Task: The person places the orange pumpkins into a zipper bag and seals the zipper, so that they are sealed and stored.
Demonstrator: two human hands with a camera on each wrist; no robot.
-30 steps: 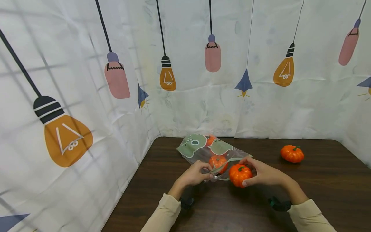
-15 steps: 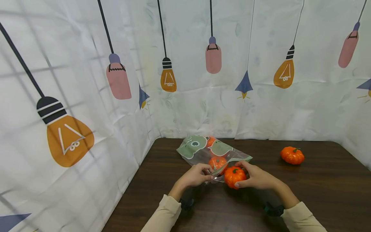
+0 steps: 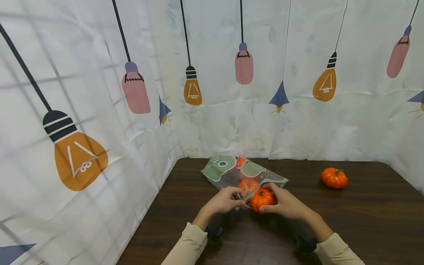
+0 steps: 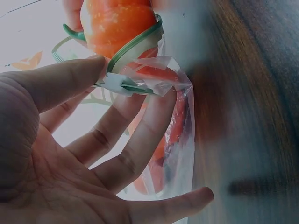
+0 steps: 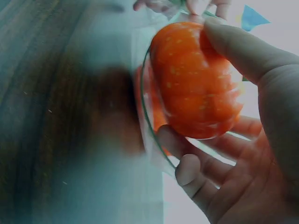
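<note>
A clear zip bag [image 3: 228,175] with green animal prints lies on the table, several orange pumpkins inside it. At its near edge my left hand [image 3: 224,200] pinches the rim by the white slider [image 4: 117,83], thumb against fingers. My right hand [image 3: 286,202] grips a small orange pumpkin [image 3: 261,200] between thumb and fingers at the bag's mouth. In the right wrist view the green-edged rim curves beside this pumpkin [image 5: 196,81], which sits partly within the opening. Another pumpkin [image 3: 247,186] shows through the plastic just behind.
A loose orange pumpkin [image 3: 334,178] with a green stem stands at the back right of the dark wooden table [image 3: 374,217]. A white curtain [image 3: 212,129] printed with lamps hangs behind the table and along its left side.
My right hand has carried the pumpkin leftward to the bag's mouth, close to the left hand. The left hand stays on the rim, nearly still.
</note>
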